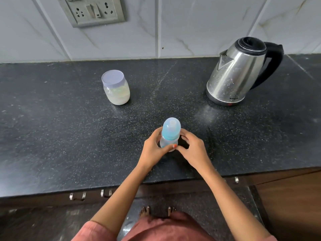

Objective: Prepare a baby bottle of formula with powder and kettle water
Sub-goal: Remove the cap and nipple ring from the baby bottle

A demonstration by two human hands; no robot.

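bottle opening is looking like the step in hand. the clear plastic baby bottle [169, 139] with a teal collar is standing upright near the front of the black speckled stone countertop [69, 129], straight ahead of the person. the left hand [152, 151] is wrapping round the bottle's body and gripping it, thumb lying across the front. the right hand [193, 151] is curling in from the other side, fingertips touching by the collar and thumb reaching the lower body. it is holding the bottle too, though how firmly is not showing. the pale blue domed cap [171, 125] is sitting on top.

doing this well is meaning keeping the left hand low to steady the body against the counter. the right hand is then needing to shift up onto the collar and twist, with the bottle staying vertical so it is not tipping.

the round clear plastic jar [116, 92] with a lilac lid, holding whitish powder, is standing closed at the back left, well apart from the bottle. the stainless steel electric kettle [238, 73] with a black lid and handle is standing at the back right, spout turning towards the jar. what is standing in the way is mostly lids, since the jar is needing opening before any powder is moving. no scoop is showing. whether the kettle is holding water is impossible to tell.
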